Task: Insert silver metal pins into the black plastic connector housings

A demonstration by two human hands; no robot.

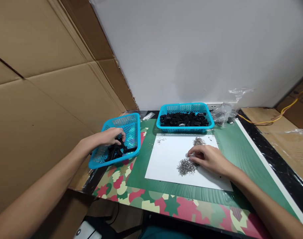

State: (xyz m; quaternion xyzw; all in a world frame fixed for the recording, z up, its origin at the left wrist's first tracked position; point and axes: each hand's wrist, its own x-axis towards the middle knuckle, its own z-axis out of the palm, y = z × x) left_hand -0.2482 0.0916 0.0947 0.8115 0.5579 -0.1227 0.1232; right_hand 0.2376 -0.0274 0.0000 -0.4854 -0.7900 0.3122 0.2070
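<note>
My left hand (113, 136) reaches into the tilted blue basket (134, 132) on the left. Its fingers are closed on a black part among several long black parts (114, 152) lying there; the exact kind is unclear. Over the white sheet (161, 166), my right hand (207, 157) has thumb and fingertips drawn together at the edge of a heap of tiny silvery metal pieces (186, 167), perhaps small springs or clips. Whatever sits between those fingertips is too small to make out. A smaller heap of the same metal pieces (198, 141) lies just behind that hand.
Another blue basket (185, 128), filled with black pieces (183, 119), stands at the back by the wall. Clear plastic bags (223, 113) lie beside it. A few loose metal bits (161, 140) rest at the sheet's far left corner. Cardboard (54, 99) walls the left side.
</note>
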